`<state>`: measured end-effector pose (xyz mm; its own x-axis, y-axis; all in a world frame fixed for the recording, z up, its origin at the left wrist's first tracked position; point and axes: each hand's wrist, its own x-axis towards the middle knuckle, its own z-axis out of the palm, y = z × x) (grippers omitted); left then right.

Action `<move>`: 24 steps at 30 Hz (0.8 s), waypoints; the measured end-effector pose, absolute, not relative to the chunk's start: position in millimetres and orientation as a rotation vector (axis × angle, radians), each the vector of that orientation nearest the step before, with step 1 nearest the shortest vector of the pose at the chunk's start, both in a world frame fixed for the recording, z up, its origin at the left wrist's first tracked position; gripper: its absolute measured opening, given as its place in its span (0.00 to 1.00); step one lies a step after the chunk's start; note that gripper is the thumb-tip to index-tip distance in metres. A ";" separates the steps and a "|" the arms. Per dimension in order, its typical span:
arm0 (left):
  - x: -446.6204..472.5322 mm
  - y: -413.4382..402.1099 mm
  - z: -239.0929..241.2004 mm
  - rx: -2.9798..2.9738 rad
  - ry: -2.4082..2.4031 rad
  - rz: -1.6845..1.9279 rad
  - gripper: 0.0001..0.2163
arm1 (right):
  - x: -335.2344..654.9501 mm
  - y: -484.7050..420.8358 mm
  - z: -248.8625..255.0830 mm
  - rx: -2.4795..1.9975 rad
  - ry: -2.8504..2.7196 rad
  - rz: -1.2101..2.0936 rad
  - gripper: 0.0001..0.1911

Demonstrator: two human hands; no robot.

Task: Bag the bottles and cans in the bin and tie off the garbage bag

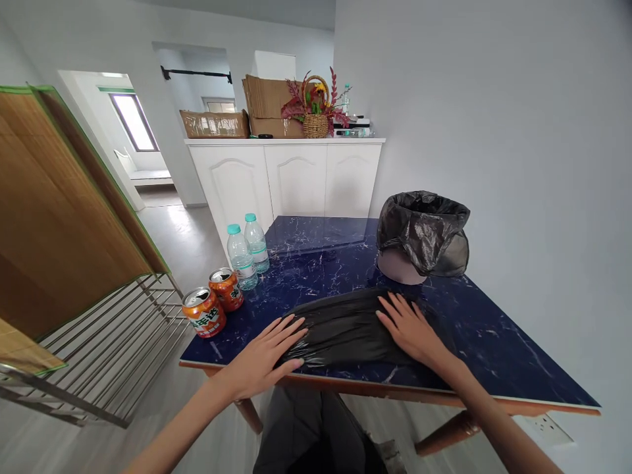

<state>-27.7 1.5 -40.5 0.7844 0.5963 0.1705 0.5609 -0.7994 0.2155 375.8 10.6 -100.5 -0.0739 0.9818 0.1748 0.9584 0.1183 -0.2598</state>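
Observation:
A black plastic bag [340,329] lies flattened along the near edge of the blue marbled table [316,270]. My left hand [271,352] rests on the bag's left end, fingers stretched out. Flat on its right part is my right hand [407,326], the fingers spread. Both palms press down without gripping anything. Beyond my right hand stands a small bin [399,264] lined with another black bag [424,230], its edge folded over the rim.
Two orange cans [204,313] and two clear bottles [241,257] with teal caps stand at the table's left edge. A metal rack [113,349] with a brown mat is to the left. Behind the table, a white cabinet [296,178] carries cardboard boxes and a flower basket [316,125].

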 end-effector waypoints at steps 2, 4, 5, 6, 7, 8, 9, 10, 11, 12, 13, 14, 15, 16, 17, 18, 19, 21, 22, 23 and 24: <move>-41.5 -8.3 -39.3 2.829 0.868 0.378 0.37 | 391.1 6.5 -96.4 -1.941 -2.036 0.087 0.37; -54.3 -18.1 -38.4 2.851 0.837 0.437 0.35 | 389.9 -7.8 -85.3 -1.878 -1.997 0.074 0.37; -58.7 -22.8 -36.6 2.865 0.830 0.477 0.29 | 382.4 -19.0 -77.3 -1.797 -2.004 0.093 0.37; -60.5 -27.5 -33.0 2.876 0.829 0.522 0.24 | 370.7 -32.3 -68.0 -1.655 -2.036 0.136 0.37; -59.3 -32.3 -27.1 2.882 0.824 0.574 0.20 | 355.2 -46.7 -57.9 -1.507 -2.108 0.239 0.38; -54.6 -37.0 -18.6 2.885 0.805 0.633 0.17 | 336.9 -61.1 -47.5 -1.372 -2.191 0.375 0.42; -46.3 -41.9 -7.9 2.889 0.774 0.694 0.15 | 316.7 -74.5 -37.6 -1.271 -2.223 0.496 0.48; -35.1 -46.6 4.3 2.898 0.726 0.767 0.14 | 295.9 -85.7 -28.8 -1.186 -2.224 0.613 0.52; -21.5 -51.0 17.1 2.919 0.652 0.846 0.13 | 275.8 -94.2 -21.6 -1.116 -2.169 0.714 0.51; -6.8 -54.9 29.2 2.956 0.594 0.926 0.13 | 257.6 -99.5 -16.5 -1.074 -2.073 0.822 0.45; 7.9 -58.2 39.5 2.995 0.565 1.036 0.14 | 242.3 -101.7 -13.5 -1.074 -1.899 0.950 0.37; 21.6 -60.3 46.9 3.019 0.591 1.154 0.17 | 231.0 -101.0 -12.6 -1.098 -1.677 1.085 0.34; 33.4 -61.2 50.8 3.019 0.620 1.287 0.20 | 224.0 -97.6 -13.4 -1.118 -1.431 1.208 0.34; 43.0 -60.5 51.0 3.004 0.650 1.384 0.22 | 221.8 -92.1 -15.7 -1.131 -1.180 1.313 0.36; 50.3 -58.1 47.5 2.987 0.672 1.415 0.22 | 224.2 -85.1 -19.1 -1.132 -0.962 1.387 0.39; 55.6 -53.9 41.0 2.981 0.678 1.370 0.21 | 230.6 -76.9 -23.3 -1.127 -0.804 1.418 0.42; 59.6 -48.0 32.0 2.991 0.674 1.248 0.20 | 240.4 -68.2 -28.1 -1.127 -0.718 1.406 0.43; 66.0 -32.8 10.8 3.030 0.658 0.874 0.21 | 265.7 -51.6 -37.7 -1.198 -0.741 1.267 0.44; 69.6 -24.3 0.2 3.039 0.648 0.704 0.24 | 278.8 -45.1 -41.8 -1.276 -0.811 1.142 0.44; 74.0 -16.0 -9.5 3.036 0.642 0.571 0.26 | 290.8 -40.8 -45.0 -1.375 -0.891 0.991 0.45; 79.1 -8.4 -18.0 3.024 0.636 0.472 0.28 | 300.8 -39.1 -47.2 -1.469 -0.969 0.814 0.47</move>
<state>79.1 -8.4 -18.0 0.8717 0.3959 0.2889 0.3912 -0.9171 0.0767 300.8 -39.1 -47.2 0.4206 0.9066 0.0341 0.1235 -0.0200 -0.9921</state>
